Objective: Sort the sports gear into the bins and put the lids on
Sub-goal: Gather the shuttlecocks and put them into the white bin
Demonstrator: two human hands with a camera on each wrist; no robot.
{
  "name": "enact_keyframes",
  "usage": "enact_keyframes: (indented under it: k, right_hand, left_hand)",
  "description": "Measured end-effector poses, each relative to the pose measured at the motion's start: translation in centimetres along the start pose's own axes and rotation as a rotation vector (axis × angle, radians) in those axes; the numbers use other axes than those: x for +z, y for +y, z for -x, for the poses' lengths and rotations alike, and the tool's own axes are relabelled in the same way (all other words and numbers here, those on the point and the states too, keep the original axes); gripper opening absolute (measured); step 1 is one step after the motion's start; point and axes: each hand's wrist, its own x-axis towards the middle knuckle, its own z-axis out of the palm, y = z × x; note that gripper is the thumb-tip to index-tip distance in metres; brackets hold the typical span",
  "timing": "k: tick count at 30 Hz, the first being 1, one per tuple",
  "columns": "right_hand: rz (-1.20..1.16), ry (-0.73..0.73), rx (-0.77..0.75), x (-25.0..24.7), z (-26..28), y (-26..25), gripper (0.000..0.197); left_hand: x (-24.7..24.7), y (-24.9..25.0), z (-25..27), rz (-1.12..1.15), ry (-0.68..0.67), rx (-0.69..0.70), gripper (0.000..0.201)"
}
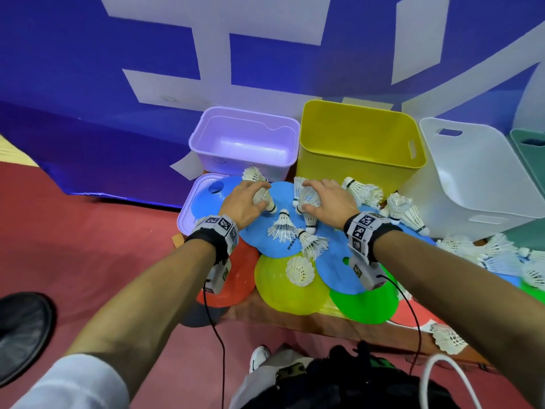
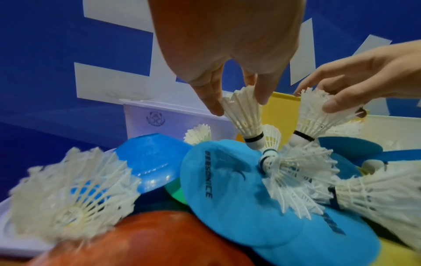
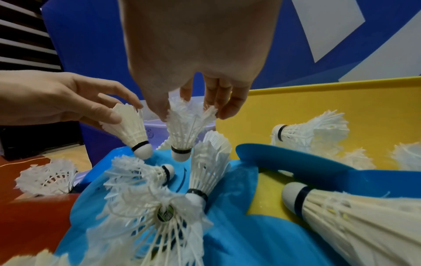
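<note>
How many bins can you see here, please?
4: the purple bin on the left by the wall, the yellow bin right of it, the white bin next along, and the green bin, cut off at the right edge. More may lie out of frame.

I see shuttlecocks (image 1: 282, 227): white feather skirts, frayed, matt, black band on smooth cork tip | disc cones (image 1: 284, 283): soft plastic, blue w/ satin sheen, yellow-green semi-glossy | purple bin (image 1: 243, 142): glossy translucent plastic | yellow bin (image 1: 358, 137): smooth matt plastic | white bin (image 1: 477, 175): smooth plastic | floor (image 1: 97, 231): red, matt, fine-textured
</note>
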Motion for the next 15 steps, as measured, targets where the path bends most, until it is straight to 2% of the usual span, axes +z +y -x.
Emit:
enact_keyframes:
  k: [3, 7, 15]
  right_hand:
    - [-0.039, 0.049, 0.000, -1.2, 0.3, 1.0, 0.056]
    - [-0.061, 0.115, 0.031, -3.5, 1.5, 3.8, 0.054]
    - [-0.153, 0.259, 0.149, -9.1, 6.1, 13.9, 0.054]
  left_hand:
    - [-0.5, 1.9, -0.9, 0.015, 0.041, 0.028, 0.041]
    - [-0.4, 6.0, -2.2, 0.003, 0.030, 0.095, 0.045]
    - [3.1, 16.9, -5.5, 0.109, -0.024, 0.267, 0.048]
